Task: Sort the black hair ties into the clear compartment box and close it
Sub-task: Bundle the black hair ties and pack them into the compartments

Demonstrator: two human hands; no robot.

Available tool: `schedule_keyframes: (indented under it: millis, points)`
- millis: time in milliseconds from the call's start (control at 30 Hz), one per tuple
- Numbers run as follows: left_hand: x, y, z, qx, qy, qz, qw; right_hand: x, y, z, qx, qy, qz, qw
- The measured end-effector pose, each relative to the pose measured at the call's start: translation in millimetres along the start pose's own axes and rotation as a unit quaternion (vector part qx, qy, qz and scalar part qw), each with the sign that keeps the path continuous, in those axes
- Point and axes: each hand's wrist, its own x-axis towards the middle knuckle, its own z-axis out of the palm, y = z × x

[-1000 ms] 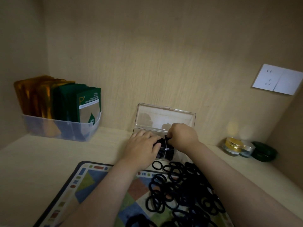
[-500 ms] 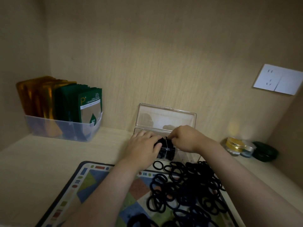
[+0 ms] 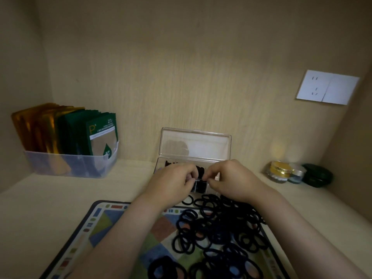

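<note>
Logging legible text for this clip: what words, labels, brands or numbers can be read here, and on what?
"P": large pale letter on the front green sachet in the clear plastic bin.
Fine print on the white band below the "P": too small and blurred to read.
Small mark beside the leaf logo lower on that sachet: unreadable.
Gold sachets, wall socket, jars, clear compartment box, patterned mat: no readable text.

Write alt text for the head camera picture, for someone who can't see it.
Two bare hands, left hand and right hand, meet over an open clear box partly filled with black hair ties. More hair ties lie heaped on a colourful mat in front.
</note>
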Motion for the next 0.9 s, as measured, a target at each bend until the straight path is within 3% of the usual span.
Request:
schedule_keyframes:
  millis: [133, 300, 467, 733, 900]
  points:
    - [-3.0, 6.7, -0.7, 0.039, -0.127, -0.028, 0.991, -16.4, 1.4, 14.8, -0.125, 0.010, -0.006, 0.992]
    - [-4.5, 6.8, 5.1, 0.071, -0.204, -0.040, 0.975, -21.8, -0.4, 29.4, -0.210, -0.028, 0.008, 0.977]
    - [-5.9, 7.8, 10.7, 0.033, -0.216, -0.044, 0.975, -23.4, -1.1, 33.7, -0.158, -0.077, -0.006, 0.984]
    - [-5.4, 8.8, 12.9, -0.008, -0.221, -0.056, 0.974, -20.8, 7.5, 34.2, -0.092, -0.054, -0.004, 0.994]
    - [-6.8, 10.6, 9.1, -0.019, -0.229, -0.044, 0.972, -24.4, 13.8, 27.2, 0.077, -0.008, 0.028, 0.997]
